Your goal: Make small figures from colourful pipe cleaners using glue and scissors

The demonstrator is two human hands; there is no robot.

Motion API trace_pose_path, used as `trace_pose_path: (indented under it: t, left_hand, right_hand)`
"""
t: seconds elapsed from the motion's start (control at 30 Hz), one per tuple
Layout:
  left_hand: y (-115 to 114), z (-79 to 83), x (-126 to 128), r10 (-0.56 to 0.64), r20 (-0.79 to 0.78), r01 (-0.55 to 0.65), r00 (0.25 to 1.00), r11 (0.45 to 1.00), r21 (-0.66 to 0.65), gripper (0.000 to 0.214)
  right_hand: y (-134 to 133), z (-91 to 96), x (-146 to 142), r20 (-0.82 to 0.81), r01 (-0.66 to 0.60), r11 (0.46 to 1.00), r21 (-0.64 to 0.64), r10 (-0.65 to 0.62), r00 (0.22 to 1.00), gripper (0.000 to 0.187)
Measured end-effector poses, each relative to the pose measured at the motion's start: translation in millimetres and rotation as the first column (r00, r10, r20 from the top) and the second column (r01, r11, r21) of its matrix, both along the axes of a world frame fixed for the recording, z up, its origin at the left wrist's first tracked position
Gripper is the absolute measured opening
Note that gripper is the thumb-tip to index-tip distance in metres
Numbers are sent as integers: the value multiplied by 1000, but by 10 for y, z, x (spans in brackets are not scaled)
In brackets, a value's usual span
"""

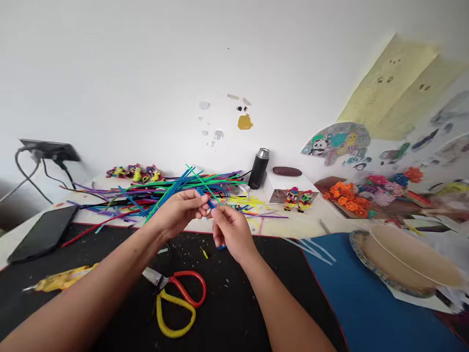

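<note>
My left hand is closed in a pinch on a short blue pipe cleaner, held above the black mat. My right hand pinches the other end of that blue piece, just to the right and slightly lower. A second bit of blue shows under my right fingers. Both hands hover in front of a big loose pile of coloured pipe cleaners spread over the white table.
Scissors with red and yellow handles lie on the mat below my forearms. A dark phone and a yellow glue gun lie left. A black flask, small figurines, orange flowers and a bowl are right.
</note>
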State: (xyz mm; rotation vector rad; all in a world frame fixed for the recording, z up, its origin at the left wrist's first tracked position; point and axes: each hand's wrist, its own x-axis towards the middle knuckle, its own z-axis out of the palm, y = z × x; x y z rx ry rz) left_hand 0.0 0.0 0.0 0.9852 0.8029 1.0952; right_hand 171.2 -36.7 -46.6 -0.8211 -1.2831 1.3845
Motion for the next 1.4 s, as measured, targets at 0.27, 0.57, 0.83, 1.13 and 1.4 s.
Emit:
trace_pose_path:
  t: [0.27, 0.57, 0.83, 1.13, 1.4]
  left_hand:
    - [54, -25, -78, 11, -157, 9, 988, 992, 122, 46]
    - [19, 125, -197, -58, -521, 183, 852, 964, 192, 42]
    - [-25, 183, -189, -232, -617, 336, 752, 940, 56, 40]
    - [-96, 199, -161, -347, -626, 445, 698, 896, 0, 40]
    - [-106, 211, -80, -290, -479, 320, 828, 947, -21, 43]
  right_hand:
    - [-11, 39, 28, 138, 42, 996, 76, -53, 989, 43]
    - [-15, 65, 96, 226, 95, 984, 149, -127, 966, 44]
    - [9, 27, 153, 360, 113, 951, 289, -217, 907, 41]
    - [-34, 74, 126, 337, 70, 967, 247, -153, 929, 41]
    - [19, 116, 138, 54, 6, 1000, 14, -7, 999, 48]
